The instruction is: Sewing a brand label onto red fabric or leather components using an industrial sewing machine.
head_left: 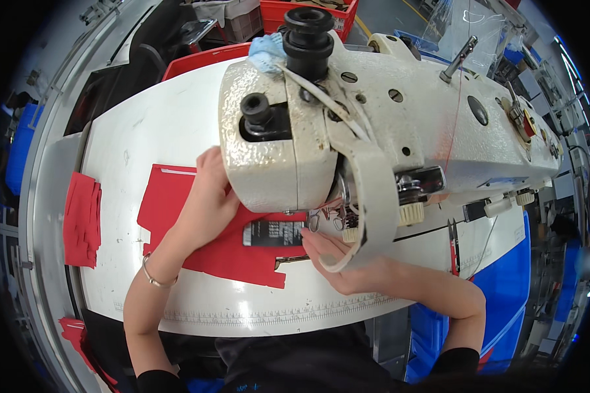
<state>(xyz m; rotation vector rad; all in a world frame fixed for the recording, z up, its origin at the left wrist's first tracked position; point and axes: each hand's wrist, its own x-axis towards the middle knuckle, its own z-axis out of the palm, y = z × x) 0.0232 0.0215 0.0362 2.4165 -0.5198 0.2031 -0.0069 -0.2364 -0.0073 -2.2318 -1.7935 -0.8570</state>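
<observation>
A red fabric piece (242, 259) lies on the white sewing machine table, under the needle area of the machine head (275, 150). On the fabric lies a black label (259, 241) with white print, beside the presser foot area. My left hand (210, 206) rests on the fabric's left part, fingers bent; the machine head hides its fingertips. My right hand (341, 265) lies to the right of the label, fingers stretched out and fingertips at the label's right edge. The machine's curved white guard covers part of that hand.
A stack of red fabric pieces (82, 219) lies at the table's left edge. Thread snips (453, 245) with red handles lie on the right. Blue bins (505, 281) stand below the table's right side, and a red crate (347, 19) is behind the machine.
</observation>
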